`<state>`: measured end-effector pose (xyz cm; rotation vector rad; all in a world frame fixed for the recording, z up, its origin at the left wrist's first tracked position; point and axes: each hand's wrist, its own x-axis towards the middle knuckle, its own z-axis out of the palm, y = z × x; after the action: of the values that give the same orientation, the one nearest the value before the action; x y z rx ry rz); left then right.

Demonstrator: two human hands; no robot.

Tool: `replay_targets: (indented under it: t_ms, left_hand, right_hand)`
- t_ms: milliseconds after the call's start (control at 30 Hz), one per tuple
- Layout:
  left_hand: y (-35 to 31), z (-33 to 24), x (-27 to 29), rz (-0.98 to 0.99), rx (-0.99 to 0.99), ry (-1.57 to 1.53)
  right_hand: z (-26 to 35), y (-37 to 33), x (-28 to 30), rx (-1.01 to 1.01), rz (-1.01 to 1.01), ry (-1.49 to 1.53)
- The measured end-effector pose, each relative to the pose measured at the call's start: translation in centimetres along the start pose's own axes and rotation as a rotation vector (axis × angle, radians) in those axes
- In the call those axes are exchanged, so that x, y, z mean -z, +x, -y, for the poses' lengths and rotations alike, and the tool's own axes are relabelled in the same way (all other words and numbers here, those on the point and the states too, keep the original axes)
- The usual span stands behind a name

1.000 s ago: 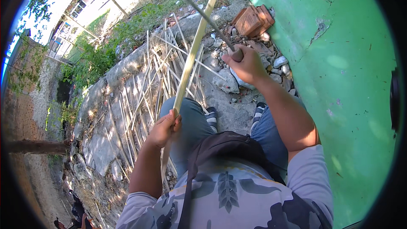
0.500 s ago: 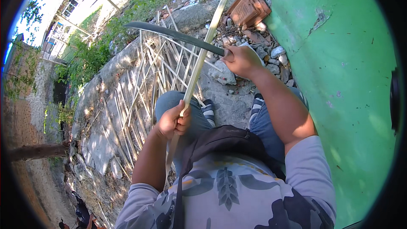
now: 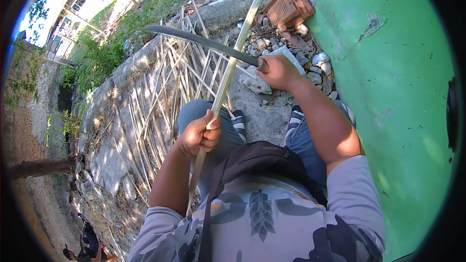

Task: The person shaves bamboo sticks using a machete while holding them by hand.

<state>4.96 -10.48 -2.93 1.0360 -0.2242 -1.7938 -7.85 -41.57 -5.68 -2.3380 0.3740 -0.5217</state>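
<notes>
My left hand (image 3: 200, 133) is closed around a long pale bamboo strip (image 3: 224, 83). The strip slants up and away to the right, and its lower end runs down beside my left forearm. In my right hand (image 3: 280, 72) is a machete (image 3: 196, 40), gripped by its handle, which the fist mostly hides. Its long, dark, slightly curved blade points left and crosses the strip well above my left hand. How deep the edge sits in the strip, if at all, I cannot tell.
Many loose pale strips (image 3: 162, 92) lie crisscrossed on the rough ground ahead and left. Broken stones (image 3: 255, 82) and stacked terracotta tiles (image 3: 286, 10) stand beside a green wall (image 3: 398, 97) at right. Another person (image 3: 87, 242) is at the lower left edge.
The view has shifted slightly, showing more of the person at lower left. Both hands keep their grips, and the blade stays across the strip at nearly the same spot.
</notes>
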Motion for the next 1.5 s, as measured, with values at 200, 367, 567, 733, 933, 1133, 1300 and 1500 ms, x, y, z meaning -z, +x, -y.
replay_targets:
  t_ms: [200,367,567,733,933,1133,1300,1500]
  left_hand:
    - [-0.4,0.3,0.3,0.014,-0.006,-0.005]
    - [-0.2,-0.1,-0.1,0.025,0.032,0.048]
    - [-0.7,0.1,0.1,0.044,0.024,0.000]
    - [-0.8,0.3,-0.8,0.008,0.028,0.066]
    - [-2.3,0.8,-2.3,-0.135,-0.119,0.291]
    - [-1.7,2.4,-4.5,-0.707,-0.336,0.783]
    - [-0.7,3.1,-2.6,-0.875,-0.560,0.918]
    - [-0.4,3.1,-2.8,-0.956,-0.602,1.128]
  right_hand:
    - [2.9,-0.3,1.1,0.152,0.129,-0.162]
    - [-0.3,0.2,2.7,0.121,-0.088,-0.093]
    - [1.6,0.2,2.8,-0.104,-0.012,0.169]
    - [2.8,-0.8,2.1,-0.039,-0.046,0.583]
    - [4.0,-1.5,2.3,0.008,-0.041,0.591]
    - [3.9,-1.8,2.1,0.149,-0.146,0.235]
    - [5.1,-2.3,2.2,0.242,0.030,-0.166]
    - [4.1,-1.9,1.6,0.181,0.052,-0.217]
